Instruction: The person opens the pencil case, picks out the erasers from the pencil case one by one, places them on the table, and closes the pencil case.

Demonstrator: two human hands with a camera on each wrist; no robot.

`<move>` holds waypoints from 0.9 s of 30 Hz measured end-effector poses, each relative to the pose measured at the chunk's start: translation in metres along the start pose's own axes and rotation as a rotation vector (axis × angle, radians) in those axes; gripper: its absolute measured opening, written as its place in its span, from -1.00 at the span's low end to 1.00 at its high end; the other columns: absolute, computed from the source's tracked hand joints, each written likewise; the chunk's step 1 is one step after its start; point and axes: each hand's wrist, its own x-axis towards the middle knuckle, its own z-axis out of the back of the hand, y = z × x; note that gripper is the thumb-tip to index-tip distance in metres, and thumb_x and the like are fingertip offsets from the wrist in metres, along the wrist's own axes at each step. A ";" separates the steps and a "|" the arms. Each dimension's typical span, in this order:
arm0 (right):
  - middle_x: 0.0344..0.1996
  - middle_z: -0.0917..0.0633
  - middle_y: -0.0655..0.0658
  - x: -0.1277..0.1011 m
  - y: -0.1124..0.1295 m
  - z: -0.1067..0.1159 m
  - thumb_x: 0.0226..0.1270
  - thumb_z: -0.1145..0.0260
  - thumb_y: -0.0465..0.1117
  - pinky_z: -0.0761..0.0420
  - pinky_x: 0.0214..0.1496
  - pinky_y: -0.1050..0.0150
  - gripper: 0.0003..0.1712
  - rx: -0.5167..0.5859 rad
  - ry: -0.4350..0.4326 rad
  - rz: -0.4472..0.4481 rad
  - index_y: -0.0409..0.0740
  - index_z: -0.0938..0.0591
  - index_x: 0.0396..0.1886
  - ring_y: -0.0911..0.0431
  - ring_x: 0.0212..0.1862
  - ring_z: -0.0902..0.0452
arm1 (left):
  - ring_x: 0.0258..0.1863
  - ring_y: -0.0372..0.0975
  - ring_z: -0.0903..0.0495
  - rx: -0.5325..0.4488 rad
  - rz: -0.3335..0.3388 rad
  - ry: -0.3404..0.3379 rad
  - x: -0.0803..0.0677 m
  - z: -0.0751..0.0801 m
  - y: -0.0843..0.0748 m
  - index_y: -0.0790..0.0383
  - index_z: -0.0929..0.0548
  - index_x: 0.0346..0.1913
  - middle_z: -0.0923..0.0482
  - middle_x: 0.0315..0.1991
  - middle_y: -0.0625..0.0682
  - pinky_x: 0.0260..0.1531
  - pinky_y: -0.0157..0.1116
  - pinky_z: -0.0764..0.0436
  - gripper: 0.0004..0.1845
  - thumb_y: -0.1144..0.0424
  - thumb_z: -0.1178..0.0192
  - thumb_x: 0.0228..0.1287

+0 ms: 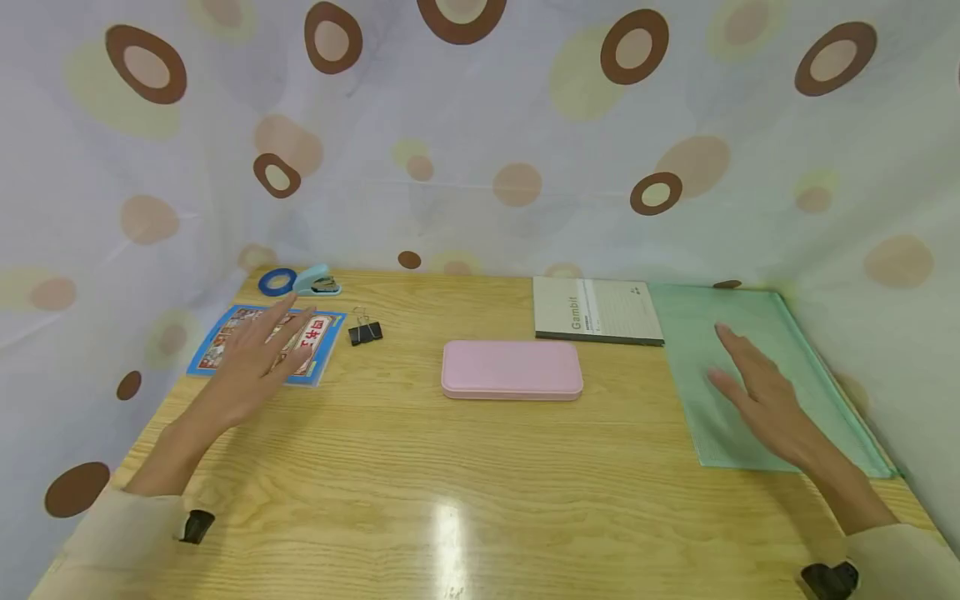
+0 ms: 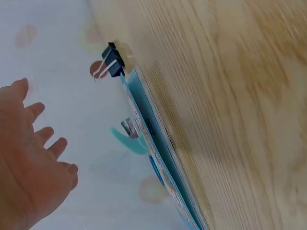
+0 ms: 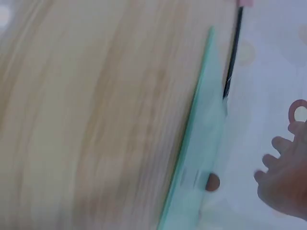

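Note:
My left hand (image 1: 251, 367) hovers over a blue-bordered booklet (image 1: 318, 350) at the left of the table, fingers spread and holding nothing. In the left wrist view the same hand (image 2: 33, 158) is apart from the booklet (image 2: 158, 148). On the right, my right hand (image 1: 765, 400) is above a pale green mesh folder (image 1: 697, 400), its fingers extended and nothing in them. The right wrist view has that hand (image 3: 288, 167) away from the folder (image 3: 196, 153). Between the hands lies a closed pink case (image 1: 512, 369).
A black binder clip (image 1: 365, 333) lies right of the booklet. Behind it are a roll of blue tape (image 1: 277, 282) and a light blue stapler (image 1: 317, 282). A notebook (image 1: 611, 310) marked Gambit lies beside the folder. A patterned curtain (image 1: 465, 108) borders the wooden table (image 1: 360, 483).

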 end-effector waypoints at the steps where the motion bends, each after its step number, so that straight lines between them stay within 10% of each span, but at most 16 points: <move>1: 0.70 0.16 -0.15 0.003 0.005 -0.002 0.74 0.07 -0.12 0.39 0.44 -0.57 -0.24 0.099 0.028 -0.005 0.16 0.17 0.73 -0.26 0.66 0.42 | 0.61 0.24 0.06 -0.049 -0.002 0.020 0.003 -0.003 -0.004 0.02 -0.18 0.66 0.08 0.69 0.12 0.46 0.40 0.15 -0.37 0.00 0.01 0.67; 10: 0.68 0.05 -0.20 0.026 0.052 -0.037 0.77 0.11 0.01 0.14 0.40 -0.61 -0.28 0.446 0.221 -0.130 0.36 0.18 0.71 -0.34 0.64 0.19 | 0.64 0.18 0.08 -0.291 0.048 0.218 0.033 -0.040 -0.042 0.07 -0.24 0.63 0.02 0.67 0.16 0.43 0.37 -0.11 -0.38 -0.06 0.03 0.67; 27: 0.60 -0.29 -0.14 0.073 0.114 -0.112 0.59 -0.26 -0.11 0.02 0.61 -0.26 -0.37 0.320 0.323 0.019 -0.01 -0.39 0.58 -0.18 0.65 0.02 | 0.55 0.03 -0.23 -0.184 -0.037 0.405 0.089 -0.115 -0.096 -0.01 -0.19 0.65 -0.17 0.60 0.05 0.48 0.08 -0.29 0.03 -0.27 -0.41 0.23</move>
